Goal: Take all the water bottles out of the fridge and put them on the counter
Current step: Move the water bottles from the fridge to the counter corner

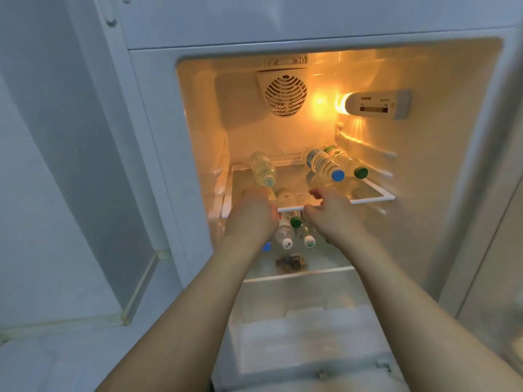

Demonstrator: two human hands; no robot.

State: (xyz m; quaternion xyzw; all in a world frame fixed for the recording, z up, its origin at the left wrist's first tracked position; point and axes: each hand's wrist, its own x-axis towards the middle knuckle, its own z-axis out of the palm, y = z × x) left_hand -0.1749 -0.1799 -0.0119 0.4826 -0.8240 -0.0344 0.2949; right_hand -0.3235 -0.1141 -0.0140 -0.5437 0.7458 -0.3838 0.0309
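Little looks done: the fridge (424, 193) still holds bottles. On the glass shelf (376, 197), one bottle (262, 171) lies at 11 o'clock, two (325, 164) at 1 o'clock; more (285, 236) lie below. Left hand (252, 219) reaches the near bottle, grip unclear; right hand (332, 212) hangs loosely curled, holding nothing. No counter shows.

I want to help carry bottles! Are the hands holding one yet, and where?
The left hand reaches the cap end of the bottle on the glass shelf, but a grip cannot be told. The right hand holds nothing.
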